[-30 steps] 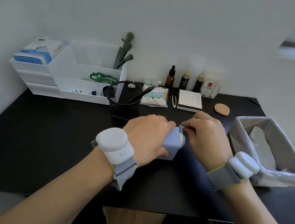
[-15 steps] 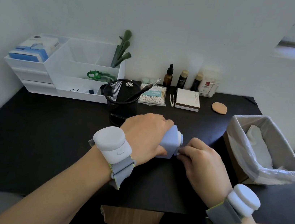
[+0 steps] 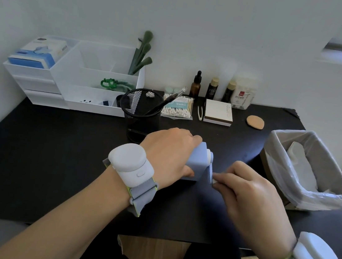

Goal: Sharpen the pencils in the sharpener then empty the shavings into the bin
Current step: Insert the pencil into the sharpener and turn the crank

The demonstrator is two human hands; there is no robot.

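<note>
A pale blue crank pencil sharpener (image 3: 198, 162) stands on the black desk (image 3: 52, 156) at the middle. My left hand (image 3: 169, 151) is clamped over its top and left side. My right hand (image 3: 242, 192) pinches the white knob of the crank handle (image 3: 211, 174), which points down on the sharpener's right side. No pencil is visible in the sharpener; my left hand hides its left end. The bin (image 3: 311, 171), lined with a clear bag, stands at the desk's right edge. A black mesh pen cup (image 3: 141, 114) with one dark pen stands just behind my left hand.
A white organiser (image 3: 74, 76) with green brushes sits at the back left. Cotton swabs (image 3: 177, 108), tweezers, a white box (image 3: 218, 114), small bottles (image 3: 213, 87) and a tan puff (image 3: 255, 122) line the back. The desk's front edge is near my forearms.
My right hand has swung from the top of the sharpener down and toward me, carrying the crank handle from up to pointing down. My left hand stays on the sharpener.
</note>
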